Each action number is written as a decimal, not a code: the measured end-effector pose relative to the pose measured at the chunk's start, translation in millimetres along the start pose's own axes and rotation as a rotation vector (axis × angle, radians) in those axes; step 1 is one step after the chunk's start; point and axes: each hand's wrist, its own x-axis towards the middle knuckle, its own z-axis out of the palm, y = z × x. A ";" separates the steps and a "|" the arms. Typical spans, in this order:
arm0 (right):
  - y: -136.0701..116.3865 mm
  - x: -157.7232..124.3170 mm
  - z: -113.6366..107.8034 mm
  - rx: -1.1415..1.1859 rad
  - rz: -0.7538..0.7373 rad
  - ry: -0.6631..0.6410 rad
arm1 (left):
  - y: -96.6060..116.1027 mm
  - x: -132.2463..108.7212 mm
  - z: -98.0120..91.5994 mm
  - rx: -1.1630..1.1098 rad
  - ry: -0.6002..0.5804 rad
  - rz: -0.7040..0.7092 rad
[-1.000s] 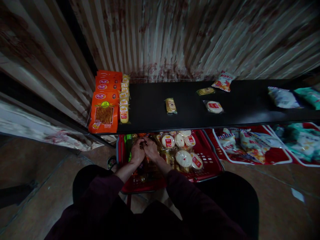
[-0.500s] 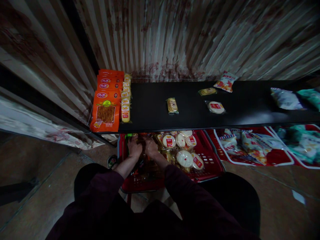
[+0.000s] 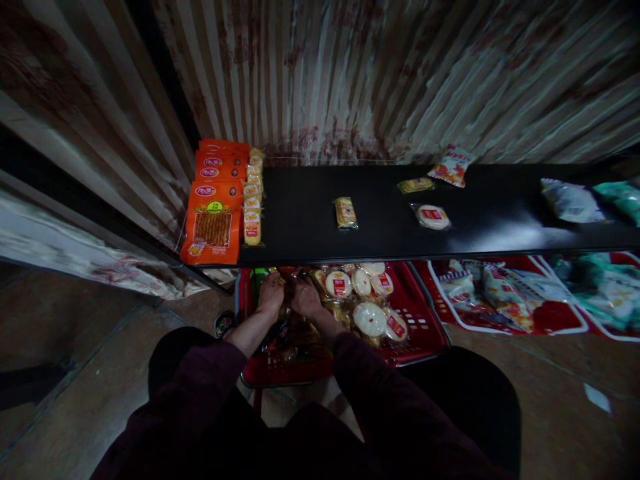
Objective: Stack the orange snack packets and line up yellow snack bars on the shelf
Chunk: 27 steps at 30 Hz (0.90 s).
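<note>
Both of my hands reach into the red shopping basket (image 3: 425,313) below the shelf. My left hand (image 3: 271,293) has its fingers curled down among dark packages at the basket's left side. Close beside it, my right hand (image 3: 305,298) is curled in the same way. What the fingers grip is too dark to make out. Right of my hands lie several round wrapped crackers (image 3: 370,319) with red and white labels. On the shelf's left end stand a row of orange snack bags (image 3: 213,227) and a row of small yellow packets (image 3: 253,230).
The black shelf (image 3: 300,233) also holds a yellow packet (image 3: 345,213), a flat packet (image 3: 416,185), a round cracker pack (image 3: 433,216) and a snack bag (image 3: 453,165). More red baskets (image 3: 550,327) with bags stand to the right. A pleated curtain (image 3: 340,80) hangs behind.
My hands have shifted slightly within the left part of the basket, the right one a little to the right. The packets on the shelf stay where they were.
</note>
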 end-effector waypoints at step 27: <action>9.4 -13.6 -4.4 0.153 0.146 -0.060 | 1.7 7.4 2.2 -0.173 -0.079 0.013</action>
